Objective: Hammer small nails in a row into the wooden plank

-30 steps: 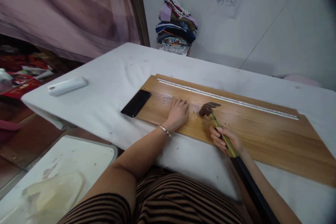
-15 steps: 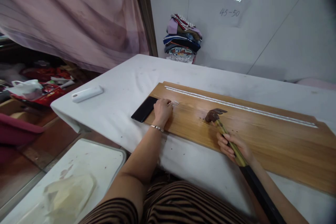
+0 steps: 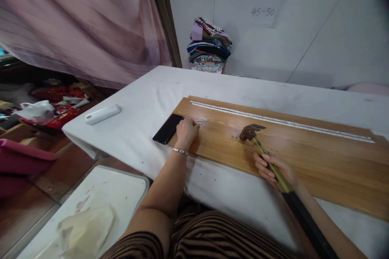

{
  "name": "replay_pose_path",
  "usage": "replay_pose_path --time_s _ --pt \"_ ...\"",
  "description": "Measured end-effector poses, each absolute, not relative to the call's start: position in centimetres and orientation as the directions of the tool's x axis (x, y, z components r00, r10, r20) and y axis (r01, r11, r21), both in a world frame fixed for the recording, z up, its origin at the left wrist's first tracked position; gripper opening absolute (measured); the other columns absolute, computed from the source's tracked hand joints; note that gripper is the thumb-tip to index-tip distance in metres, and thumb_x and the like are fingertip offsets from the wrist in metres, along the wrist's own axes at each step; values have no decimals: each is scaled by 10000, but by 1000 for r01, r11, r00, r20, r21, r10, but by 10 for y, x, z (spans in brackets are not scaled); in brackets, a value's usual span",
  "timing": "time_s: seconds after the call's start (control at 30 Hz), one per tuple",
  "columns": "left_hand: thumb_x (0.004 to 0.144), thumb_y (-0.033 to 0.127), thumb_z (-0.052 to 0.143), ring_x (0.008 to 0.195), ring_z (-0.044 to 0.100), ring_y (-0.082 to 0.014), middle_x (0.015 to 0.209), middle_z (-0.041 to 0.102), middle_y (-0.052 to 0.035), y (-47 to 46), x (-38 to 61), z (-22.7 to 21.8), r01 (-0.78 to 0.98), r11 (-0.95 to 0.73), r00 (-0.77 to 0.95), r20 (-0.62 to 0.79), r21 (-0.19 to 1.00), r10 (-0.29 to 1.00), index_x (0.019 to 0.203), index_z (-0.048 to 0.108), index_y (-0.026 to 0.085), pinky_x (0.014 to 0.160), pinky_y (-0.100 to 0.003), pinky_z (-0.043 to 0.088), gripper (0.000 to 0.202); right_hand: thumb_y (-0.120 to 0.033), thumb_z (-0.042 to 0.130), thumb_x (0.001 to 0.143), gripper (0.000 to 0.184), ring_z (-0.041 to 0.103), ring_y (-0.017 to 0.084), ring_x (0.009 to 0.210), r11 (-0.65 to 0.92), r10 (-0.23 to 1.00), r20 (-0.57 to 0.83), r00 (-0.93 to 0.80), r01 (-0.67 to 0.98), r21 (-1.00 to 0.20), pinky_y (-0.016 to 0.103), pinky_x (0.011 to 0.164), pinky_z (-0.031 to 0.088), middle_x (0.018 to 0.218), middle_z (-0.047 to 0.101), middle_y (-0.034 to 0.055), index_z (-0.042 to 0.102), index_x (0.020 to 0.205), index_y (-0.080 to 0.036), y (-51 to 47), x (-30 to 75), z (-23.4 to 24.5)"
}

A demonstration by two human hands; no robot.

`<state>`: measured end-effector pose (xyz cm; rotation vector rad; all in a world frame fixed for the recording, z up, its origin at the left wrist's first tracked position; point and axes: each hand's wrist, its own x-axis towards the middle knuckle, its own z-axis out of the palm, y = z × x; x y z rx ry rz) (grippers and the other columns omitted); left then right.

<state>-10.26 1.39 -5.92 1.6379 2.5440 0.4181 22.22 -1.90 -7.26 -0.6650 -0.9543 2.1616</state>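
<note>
My right hand [image 3: 275, 170] is wrapped around the yellow-green and black handle of a claw hammer [image 3: 251, 132]. The hammer's rusty brown head is low over the wooden board [image 3: 221, 145], its claw pointing right. On the board's left part, my left hand [image 3: 186, 131] has its fingers drawn together at a few small silvery nails [image 3: 203, 121]. Whether a nail is between those fingertips is too small to tell. A black phone [image 3: 168, 129] lies beside this hand, at the board's left end. Small dark specks mark the wood by the hammer head.
Two white strips [image 3: 282, 122] run along the board's far side. The board rests on a white-covered table [image 3: 142, 101], with a white handle-like object [image 3: 103, 114] at left. A stool with a plastic bag [image 3: 86, 226] stands below left. Folded clothes [image 3: 209, 44] are stacked by the wall.
The view has shifted slightly. My left hand remains by the nails, its fingers a little lower and more closed. My right hand still holds the hammer in nearly the same place.
</note>
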Motion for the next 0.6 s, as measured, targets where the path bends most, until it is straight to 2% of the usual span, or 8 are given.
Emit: replay_pose_path --time_s 0.33,0.6 --pt "845 205 464 974 666 -290 1004 725 -155 7 -90 -51 930 312 -322 24 197 946 891 718 164 808 -357 505 261 -258 610 827 298 175 40 385 -521 750 -192 -634 -386 -761 133 297 238 652 406 -75 569 1121 -233 -18 219 -67" --pt "869 169 445 1031 641 -272 1078 709 -105 -1 -82 -52 957 182 -190 12 226 982 961 705 197 838 -351 504 278 -272 624 816 393 195 37 375 -516 754 -181 -632 -399 -758 118 301 252 641 417 -81 561 1202 -237 -17 219 -65"
